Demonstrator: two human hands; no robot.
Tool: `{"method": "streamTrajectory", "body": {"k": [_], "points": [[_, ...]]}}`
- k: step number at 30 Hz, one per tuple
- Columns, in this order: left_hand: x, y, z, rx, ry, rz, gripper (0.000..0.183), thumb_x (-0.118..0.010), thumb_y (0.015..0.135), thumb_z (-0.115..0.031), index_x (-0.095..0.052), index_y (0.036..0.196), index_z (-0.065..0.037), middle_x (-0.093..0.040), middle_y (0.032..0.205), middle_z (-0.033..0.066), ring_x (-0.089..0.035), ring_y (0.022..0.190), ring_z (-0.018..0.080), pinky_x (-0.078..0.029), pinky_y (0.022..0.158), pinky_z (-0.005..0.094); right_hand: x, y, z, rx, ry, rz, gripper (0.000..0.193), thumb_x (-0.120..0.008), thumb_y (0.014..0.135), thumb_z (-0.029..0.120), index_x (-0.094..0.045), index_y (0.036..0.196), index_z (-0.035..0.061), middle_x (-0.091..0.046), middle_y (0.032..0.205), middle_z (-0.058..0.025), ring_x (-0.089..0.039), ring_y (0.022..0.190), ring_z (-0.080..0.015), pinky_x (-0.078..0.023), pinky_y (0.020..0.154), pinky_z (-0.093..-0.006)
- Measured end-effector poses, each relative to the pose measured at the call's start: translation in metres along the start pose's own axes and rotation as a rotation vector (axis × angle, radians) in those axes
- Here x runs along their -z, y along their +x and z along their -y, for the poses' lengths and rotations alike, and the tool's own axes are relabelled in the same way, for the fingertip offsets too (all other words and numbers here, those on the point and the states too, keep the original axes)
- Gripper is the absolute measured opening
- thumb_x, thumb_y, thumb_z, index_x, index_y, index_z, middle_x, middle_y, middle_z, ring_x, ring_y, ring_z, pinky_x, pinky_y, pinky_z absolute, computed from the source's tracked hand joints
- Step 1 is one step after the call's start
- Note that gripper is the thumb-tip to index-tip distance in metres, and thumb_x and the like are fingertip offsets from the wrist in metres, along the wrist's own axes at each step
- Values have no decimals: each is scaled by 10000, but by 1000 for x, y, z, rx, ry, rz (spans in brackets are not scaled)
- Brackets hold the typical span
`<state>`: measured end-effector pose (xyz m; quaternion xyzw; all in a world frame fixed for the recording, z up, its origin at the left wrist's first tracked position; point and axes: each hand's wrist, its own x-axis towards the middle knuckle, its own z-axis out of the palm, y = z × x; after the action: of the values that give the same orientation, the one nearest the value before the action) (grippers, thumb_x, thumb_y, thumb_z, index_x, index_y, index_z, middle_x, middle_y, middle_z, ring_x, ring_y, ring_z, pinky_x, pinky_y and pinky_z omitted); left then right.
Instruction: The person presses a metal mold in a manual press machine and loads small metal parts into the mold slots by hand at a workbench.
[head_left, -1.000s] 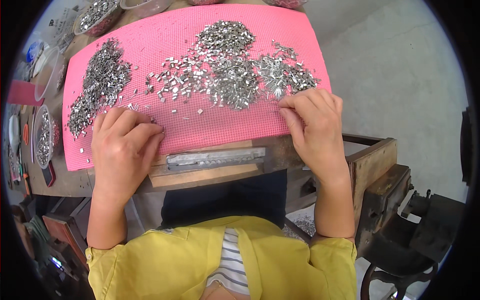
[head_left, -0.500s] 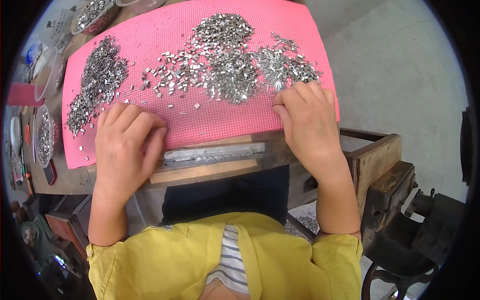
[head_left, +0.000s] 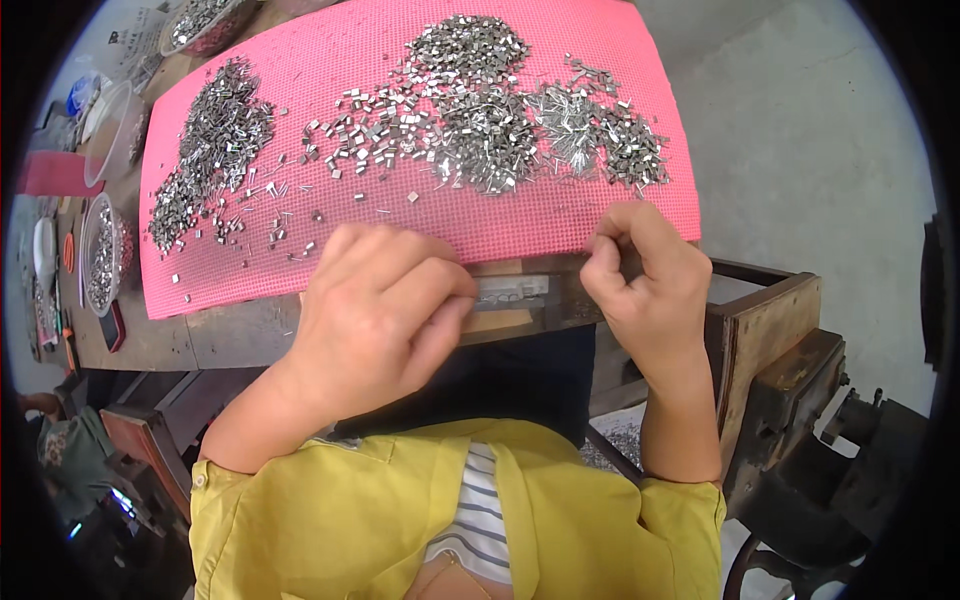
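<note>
My left hand [head_left: 385,305] hovers over the near edge of the pink mat [head_left: 310,75], its fingers curled and pressed together. What it holds, if anything, is hidden. Partly covered by that hand, a grey metal strip [head_left: 515,288] with a notched edge lies along the front of the bench. My right hand [head_left: 655,280] is at the mat's near right corner, thumb and forefinger pinched. Anything between those fingertips is too small to name. Beyond it lie a pile of small metal pieces [head_left: 632,150] and a cluster of thin metal pins [head_left: 570,130].
A large heap of tiny metal blocks [head_left: 490,135] covers the mat's middle, with a darker heap [head_left: 215,140] at left. Plastic tubs of metal bits [head_left: 102,255] stand left. An open wooden drawer [head_left: 770,320] and a dark machine [head_left: 800,480] are at right.
My left hand has moved right, partly covering the metal strip. My right hand has drawn back from the pile into a pinch. More loose pieces show near the left heap. The view has shifted slightly.
</note>
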<state>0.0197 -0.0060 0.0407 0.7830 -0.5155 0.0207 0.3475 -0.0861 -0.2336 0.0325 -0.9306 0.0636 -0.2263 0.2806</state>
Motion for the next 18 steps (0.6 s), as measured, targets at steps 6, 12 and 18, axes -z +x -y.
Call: {"method": "streamTrajectory", "body": {"k": [6, 12, 18], "points": [[-4, 2, -7, 6, 87, 14, 201, -764, 713, -7, -675, 876, -85, -680, 897, 30, -607, 735, 227, -410, 720, 368, -3, -17, 11, 63, 417, -25, 242, -694, 749, -79, -641, 934, 67, -729, 890, -50, -655, 722, -240, -507, 720, -353], [-7, 2, -15, -38, 231, 6, 232, -783, 680, -9, -685, 870, -98, -680, 892, 25, -611, 737, 208, -405, 703, 366, -19, -21, 13, 103, 433, 61, 217, -728, 767, -12, -644, 943, 82, -700, 1014, -64, -635, 878, -261, -448, 801, -373], [-10, -3, -10, 182, -32, -18, 205, -807, 687, 3, -730, 860, -74, -693, 897, 57, -653, 790, 248, -495, 705, 364, -24, -21, 13, 139, 388, 78, 223, -738, 775, -4, -635, 952, 85, -676, 983, -49, -629, 890, -262, -443, 806, -381]]}}
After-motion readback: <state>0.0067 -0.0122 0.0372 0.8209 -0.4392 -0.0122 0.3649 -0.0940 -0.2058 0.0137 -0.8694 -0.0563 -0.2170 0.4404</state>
